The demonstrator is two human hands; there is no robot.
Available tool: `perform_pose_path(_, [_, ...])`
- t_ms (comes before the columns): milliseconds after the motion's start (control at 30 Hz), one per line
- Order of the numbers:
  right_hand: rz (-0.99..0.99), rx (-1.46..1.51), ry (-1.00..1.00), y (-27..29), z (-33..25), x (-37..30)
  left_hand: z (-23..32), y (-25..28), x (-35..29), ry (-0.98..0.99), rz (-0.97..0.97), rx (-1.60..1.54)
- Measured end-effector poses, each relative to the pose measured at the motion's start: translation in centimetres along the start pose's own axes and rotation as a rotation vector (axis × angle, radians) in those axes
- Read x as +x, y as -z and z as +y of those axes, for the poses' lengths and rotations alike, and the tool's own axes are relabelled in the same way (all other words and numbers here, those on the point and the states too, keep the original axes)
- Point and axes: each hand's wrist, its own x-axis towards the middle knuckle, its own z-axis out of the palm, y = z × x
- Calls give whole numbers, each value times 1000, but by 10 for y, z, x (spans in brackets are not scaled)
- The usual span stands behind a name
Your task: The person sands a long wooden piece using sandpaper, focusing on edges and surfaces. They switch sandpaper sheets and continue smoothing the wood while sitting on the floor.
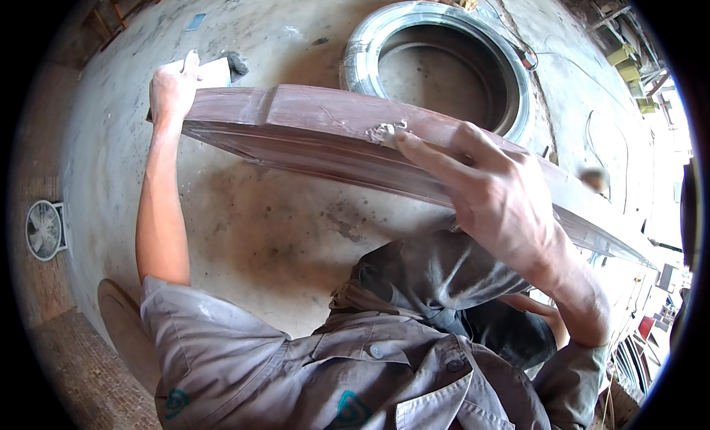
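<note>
A long brown wooden panel (318, 108) with a curved, stepped edge stretches across in front of me, its surface streaked. My left hand (174, 91) is closed at the panel's left end, its thumb over a flat white sheet or plate (214, 73). Beside that plate is a dark grey lump (237, 64); whether it touches the plate I cannot tell. Closed with its fingertips pressed together, my right hand (499, 190) works at the panel's upper edge. Right at its fingertips sits a smear of pale putty (381, 133). Whatever lies between those fingers is mostly hidden.
Beyond the panel a large tyre (355, 56) in clear wrapping lies on the stained concrete floor (266, 223). A round fan (44, 230) stands at far left, near a brown round seat or board (122, 319). Cables (592, 79) and clutter line the right side.
</note>
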Motion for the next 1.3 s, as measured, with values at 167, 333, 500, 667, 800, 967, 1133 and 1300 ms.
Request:
perform_pose_path(167, [-74, -35, 2, 1, 5, -5, -2, 0, -3, 3, -7, 18])
perform_pose_path(333, [47, 19, -20, -4, -5, 4, -5, -3, 2, -41, 20, -25])
perform_pose_path(500, [-64, 5, -10, 0, 4, -6, -4, -2, -2, -18, 6, -12])
perform_pose_path(667, [-30, -53, 13, -5, -7, 4, -3, -2, 1, -30, 3, 1])
perform_pose_path(800, [-19, -23, -12, -1, 0, -6, -2, 0, -1, -34, 7, -13])
perform_pose_path(967, [25, 10, -30, 10, -5, -9, 3, 1, -1, -1, -16, -13])
perform_pose_path(1133, [59, 27, -36, 5, 0, -6, 6, 3, -4, 1, -7, 8])
perform_pose_path(1300, [45, -18, -22, -4, -6, 5, 3, 2, -2, 32, -26, 3])
